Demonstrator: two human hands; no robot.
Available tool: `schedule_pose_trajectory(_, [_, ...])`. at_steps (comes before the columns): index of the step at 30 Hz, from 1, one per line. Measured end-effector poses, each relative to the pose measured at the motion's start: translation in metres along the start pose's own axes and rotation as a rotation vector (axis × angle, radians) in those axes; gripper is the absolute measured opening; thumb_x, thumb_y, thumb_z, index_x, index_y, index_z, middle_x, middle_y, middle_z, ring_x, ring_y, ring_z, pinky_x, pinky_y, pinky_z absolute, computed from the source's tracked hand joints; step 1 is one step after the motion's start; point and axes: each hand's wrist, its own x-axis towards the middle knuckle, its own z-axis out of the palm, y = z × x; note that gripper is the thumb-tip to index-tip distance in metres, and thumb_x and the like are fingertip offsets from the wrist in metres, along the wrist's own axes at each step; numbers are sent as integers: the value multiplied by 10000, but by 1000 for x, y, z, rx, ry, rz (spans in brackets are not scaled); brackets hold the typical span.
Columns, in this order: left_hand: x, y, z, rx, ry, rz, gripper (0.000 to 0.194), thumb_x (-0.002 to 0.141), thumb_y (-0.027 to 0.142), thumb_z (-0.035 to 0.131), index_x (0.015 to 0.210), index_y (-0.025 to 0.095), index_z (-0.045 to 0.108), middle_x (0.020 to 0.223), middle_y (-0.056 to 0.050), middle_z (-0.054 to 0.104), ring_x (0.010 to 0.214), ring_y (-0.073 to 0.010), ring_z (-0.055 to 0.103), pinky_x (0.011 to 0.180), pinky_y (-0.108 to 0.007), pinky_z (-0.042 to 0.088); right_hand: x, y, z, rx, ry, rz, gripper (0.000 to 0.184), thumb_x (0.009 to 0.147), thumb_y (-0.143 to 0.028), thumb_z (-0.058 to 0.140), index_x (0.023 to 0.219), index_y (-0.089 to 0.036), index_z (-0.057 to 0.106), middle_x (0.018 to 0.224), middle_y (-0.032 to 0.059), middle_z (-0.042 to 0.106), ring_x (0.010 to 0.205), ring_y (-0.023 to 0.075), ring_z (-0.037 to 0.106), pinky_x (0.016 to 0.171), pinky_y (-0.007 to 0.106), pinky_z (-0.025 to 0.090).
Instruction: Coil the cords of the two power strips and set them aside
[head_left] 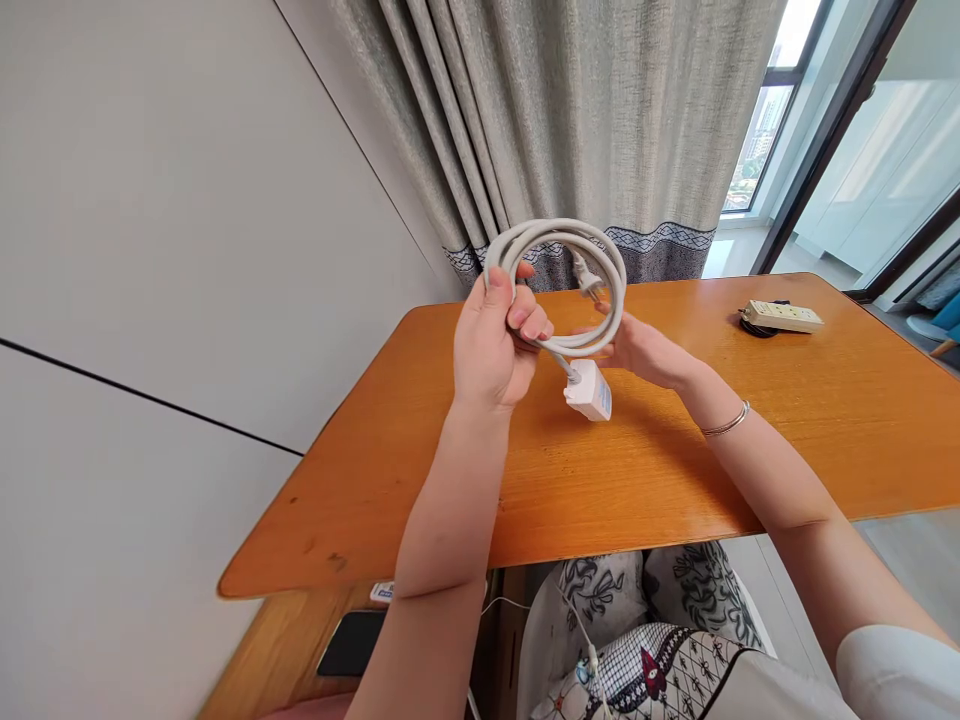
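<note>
A white extension cord [616, 265] is wound into a loose coil above the table. My left hand [499, 335] is closed round the left side of the coil. From the coil's lower edge hangs a white socket block [589, 390], and the cord's plug [589, 279] shows inside the ring at the upper right. Behind the coil's right side is my right hand [641, 345], its fingers apart and partly hidden by the loops. One fingertip is close to the plug; whether it touches cannot be made out.
A brown wooden table [360, 480] spreads below my hands. On its far right lies a beige power strip [784, 316] with a dark cord. Grey curtains [600, 130] hang behind, and a white wall panel [187, 220] stands at left. Below the near edge lies a phone [351, 643].
</note>
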Motion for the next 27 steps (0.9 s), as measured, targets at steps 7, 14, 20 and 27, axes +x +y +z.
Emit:
schedule_pose_trajectory(7, [5,3,-9,90,54,66,363,980,539,631,793,228,630,530,69,302,431,-87,385,471,-232,408,-3,1,15,-473,-388,206,601,729,-408,888,1200,-157,610,1111,61,700,1020,190,636,951,337,535])
schedule_pose_trajectory(14, [17,0,-29,75,61,133,347,909,570,725,818,249,630,540,62,358,457,-82,399,487,-246,400,-14,-21,13,-947,-325,169,358,791,-251,767,1098,-157,607,1075,69,655,948,201,609,842,328,503])
schedule_pose_trajectory(20, [27,-12,-42,163,-4,156,384,831,586,800,826,236,643,535,70,410,454,-74,465,458,-221,353,-42,-70,16,-1581,42,66,271,882,-215,666,1151,-197,640,1100,98,625,839,216,612,705,318,437])
schedule_pose_trajectory(27, [23,-6,-42,204,-152,-32,300,870,460,797,813,201,657,506,81,394,415,-68,434,435,-197,357,-55,-87,16,-1223,263,-457,466,906,-267,719,1356,-251,598,1234,103,640,1089,266,622,907,404,523])
